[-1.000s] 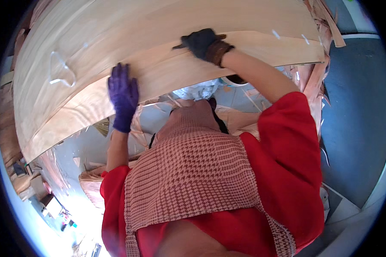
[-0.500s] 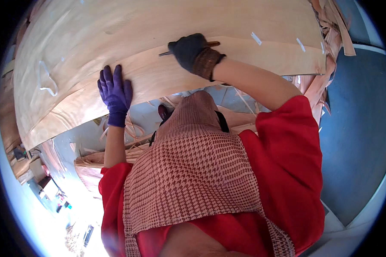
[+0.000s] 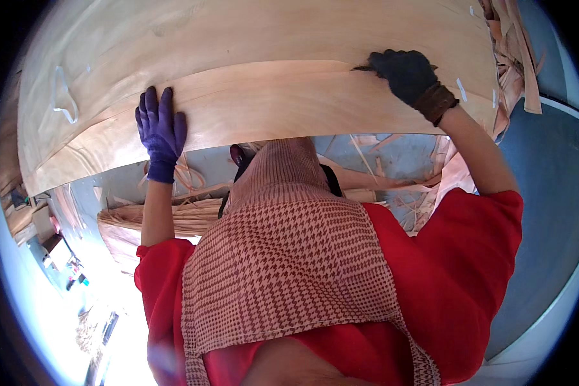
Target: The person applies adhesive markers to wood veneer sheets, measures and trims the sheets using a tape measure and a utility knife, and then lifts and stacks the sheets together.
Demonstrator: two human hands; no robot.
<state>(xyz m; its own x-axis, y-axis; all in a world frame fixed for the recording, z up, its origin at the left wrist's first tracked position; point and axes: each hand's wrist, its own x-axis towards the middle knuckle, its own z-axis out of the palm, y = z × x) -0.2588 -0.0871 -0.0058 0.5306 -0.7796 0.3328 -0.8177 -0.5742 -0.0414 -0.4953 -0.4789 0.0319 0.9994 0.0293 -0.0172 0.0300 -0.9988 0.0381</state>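
Note:
A broad, pale wood veneer sheet (image 3: 257, 38) spreads in front of me. My left hand (image 3: 159, 132), in a purple glove, lies flat near its close edge with the fingers stretched out. On the right, my right hand (image 3: 405, 78), in a dark glove with a brown cuff, is closed around a knife (image 3: 361, 67). Only the knife's dark tip shows, pointing left at the sheet; the fist hides most of the rest. A curved seam or cut line runs along the sheet from the left toward that tip, setting off a lighter band on my side.
Short white tape strips (image 3: 462, 89) mark the sheet's right part, and a white looped strip (image 3: 64, 96) is at its left. Torn veneer scraps (image 3: 511, 58) hang beyond the right edge. More veneer strips (image 3: 167, 215) lie below, on the blue-grey floor (image 3: 350, 151).
My right hand has moved well to the right across the veneer with the knife, and the line now shows up to its tip. The left hand stays flat on the sheet.

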